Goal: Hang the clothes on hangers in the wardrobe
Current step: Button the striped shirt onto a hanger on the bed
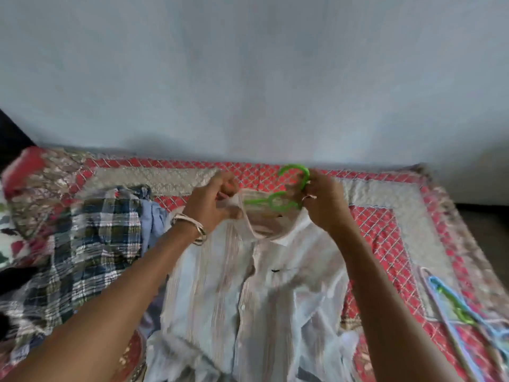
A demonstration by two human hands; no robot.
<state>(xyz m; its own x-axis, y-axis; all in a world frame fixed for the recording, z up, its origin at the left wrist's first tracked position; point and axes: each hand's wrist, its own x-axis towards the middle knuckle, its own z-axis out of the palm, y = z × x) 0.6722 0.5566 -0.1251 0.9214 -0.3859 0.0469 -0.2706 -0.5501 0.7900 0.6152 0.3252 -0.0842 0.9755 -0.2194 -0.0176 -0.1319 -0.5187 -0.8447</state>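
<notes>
A white shirt with faint beige stripes [248,293] is held up over the bed, collar at the top. A green plastic hanger [278,201] sits inside the collar, its hook rising above it. My left hand [213,201], with bangles on the wrist, grips the left side of the collar. My right hand [323,201] grips the hanger at the base of its hook, together with the right side of the collar. The hanger's arms are hidden under the cloth.
A red and beige patterned bedspread [385,216] covers the bed against a pale wall. A dark plaid shirt [82,244] and a blue garment [153,219] lie heaped at left. Several coloured hangers [454,310] lie at the right edge.
</notes>
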